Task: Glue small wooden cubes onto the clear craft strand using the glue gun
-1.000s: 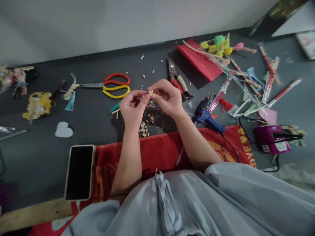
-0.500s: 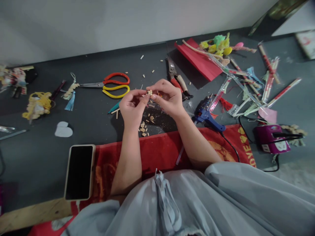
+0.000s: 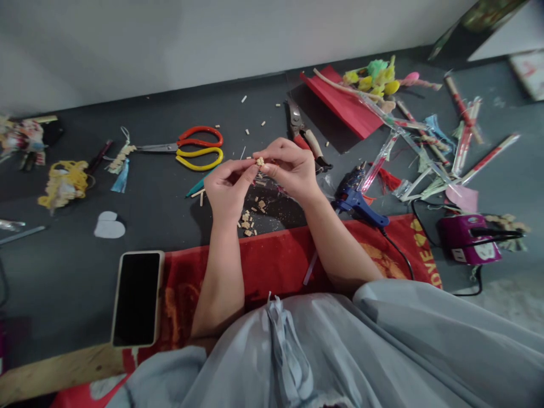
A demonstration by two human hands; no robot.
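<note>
Between the fingertips of both hands sits a small, pale, knobbly cluster of wooden bits (image 3: 260,162). My left hand (image 3: 229,187) pinches it from the left with thumb and forefinger. From the other side, my right hand (image 3: 293,170) grips it the same way, fingers curled. Just below the hands, several cut wooden pieces (image 3: 246,221) lie loose on the dark table (image 3: 170,221). A teal pen-like tool (image 3: 199,186) rests partly behind my left hand. Cutting pliers (image 3: 302,130) with red and white handles lie beyond my right hand.
Scissors (image 3: 199,148) with red and yellow handles lie left of the hands. A blue glue gun (image 3: 359,198) is at the right, its cord crossing a red towel (image 3: 272,260). A phone (image 3: 136,297) lies front left. Red paper (image 3: 344,105) and wrapped sticks (image 3: 465,139) fill the back right.
Both hands keep their pinch on the small cluster, which appears turned slightly and shows more of its face. The objects on the table stay in place.
</note>
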